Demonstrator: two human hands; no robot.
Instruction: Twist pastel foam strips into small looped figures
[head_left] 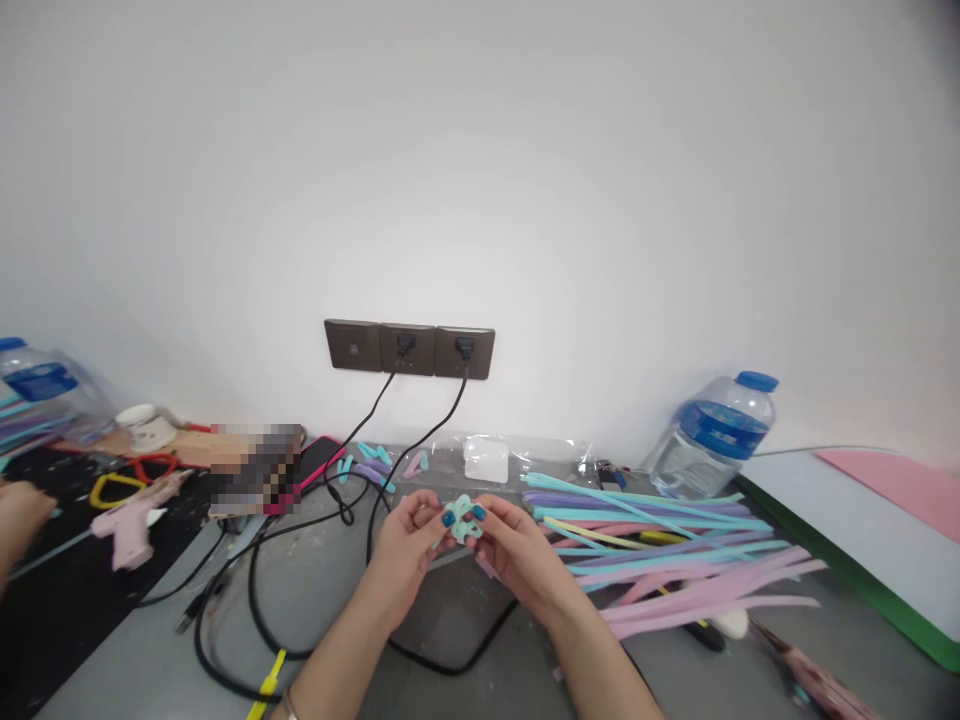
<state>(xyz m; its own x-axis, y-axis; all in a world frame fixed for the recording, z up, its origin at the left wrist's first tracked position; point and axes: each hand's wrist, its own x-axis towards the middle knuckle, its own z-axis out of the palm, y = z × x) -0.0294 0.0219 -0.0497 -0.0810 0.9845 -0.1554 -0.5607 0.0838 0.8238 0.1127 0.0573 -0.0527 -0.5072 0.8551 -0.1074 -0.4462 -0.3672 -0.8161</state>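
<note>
Between my two hands, a small mint-green flower of looped pipe cleaner (463, 522) is held up over the grey table. My left hand (411, 545) pinches its left side, with the thumb lying on the front. From the other side, my right hand (517, 550) grips it the same way, thumb and fingers closed. The fingertips hide parts of the loops. Just right of my right hand lies a spread of long pipe cleaners (675, 545) in turquoise, purple, pink and yellow. Short cut pieces of pipe cleaner (373, 470) rest behind my left hand.
Black cables (255, 590) loop across the table from a wall socket (409, 350). A water bottle (716, 435) leans at the right, beside coloured paper sheets (862, 520). At left are a pink glue gun (131, 530), yellow-and-red scissors (120, 490) and another person's hand (22, 515).
</note>
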